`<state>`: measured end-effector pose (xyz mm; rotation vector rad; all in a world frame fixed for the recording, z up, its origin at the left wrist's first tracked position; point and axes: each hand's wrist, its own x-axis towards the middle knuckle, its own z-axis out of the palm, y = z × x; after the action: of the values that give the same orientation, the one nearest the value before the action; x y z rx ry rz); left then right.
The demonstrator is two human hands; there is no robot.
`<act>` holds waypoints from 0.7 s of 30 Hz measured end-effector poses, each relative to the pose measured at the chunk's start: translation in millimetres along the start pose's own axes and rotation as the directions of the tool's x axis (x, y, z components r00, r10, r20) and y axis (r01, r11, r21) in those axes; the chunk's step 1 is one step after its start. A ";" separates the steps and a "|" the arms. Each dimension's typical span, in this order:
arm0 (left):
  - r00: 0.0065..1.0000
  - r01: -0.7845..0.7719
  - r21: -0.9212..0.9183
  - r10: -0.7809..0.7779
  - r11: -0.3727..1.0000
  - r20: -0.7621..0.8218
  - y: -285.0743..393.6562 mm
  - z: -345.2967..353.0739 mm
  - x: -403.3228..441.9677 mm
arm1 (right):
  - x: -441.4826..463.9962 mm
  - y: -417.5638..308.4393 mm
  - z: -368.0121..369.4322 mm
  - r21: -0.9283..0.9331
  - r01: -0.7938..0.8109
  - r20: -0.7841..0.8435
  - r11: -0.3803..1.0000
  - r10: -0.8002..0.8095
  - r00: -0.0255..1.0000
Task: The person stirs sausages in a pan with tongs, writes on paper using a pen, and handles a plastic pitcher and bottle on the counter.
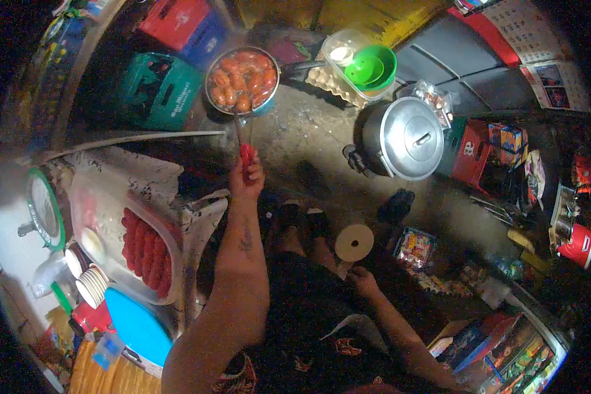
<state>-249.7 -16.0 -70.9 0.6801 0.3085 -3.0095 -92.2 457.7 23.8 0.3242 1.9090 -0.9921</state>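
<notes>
My left hand (246, 178) is closed around the red handle of metal tongs (246, 154), stretched forward. The tips of the tongs reach the near edge of a frying pan (277, 82). Plump red-orange sausages (243, 82) crowd the pan in bubbling oil. Low on the right, my right hand (362, 281) grips the short handle of a round tan paddle (354, 243) with a dark hole in its middle. To the left, a clear plastic tub (88, 197) holds a row of red sausages (144, 253).
A large lidded pot (410, 138) stands right of the pan. Behind are an egg tray (335, 85) and a green basin (377, 72) in a clear container. Crates (157, 92) line the back left. Stacked cups (93, 285) and a blue lid (134, 322) lie near the tub.
</notes>
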 end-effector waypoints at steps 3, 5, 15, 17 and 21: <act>0.999 0.006 0.084 -0.002 0.996 -0.048 2.7 2.5 -5.7 | 8.5 16.6 6.7 0.099 -0.041 0.017 0.994 0.040 0.999; 0.999 0.024 0.228 -0.014 0.973 -0.046 2.9 8.6 -10.9 | 17.1 34.6 10.1 0.071 -0.003 0.033 0.997 0.001 0.999; 0.760 0.388 0.679 0.633 -0.623 0.147 -2.2 -19.6 -25.6 | 30.3 53.8 14.7 0.009 0.020 0.009 1.000 -0.020 1.000; 0.787 0.486 0.517 0.610 -0.705 0.092 -5.3 0.0 -25.8 | 25.1 38.2 13.4 -0.010 -0.045 0.033 0.999 0.045 0.998; 0.808 0.557 0.176 0.579 -0.811 0.108 9.3 -10.9 -8.0 | 20.9 16.0 9.0 -0.107 -0.045 0.026 0.993 0.048 0.999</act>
<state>-237.1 -22.9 -78.8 -0.9500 2.6415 0.2654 -88.6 457.6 -3.8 0.2894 1.9121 -0.8566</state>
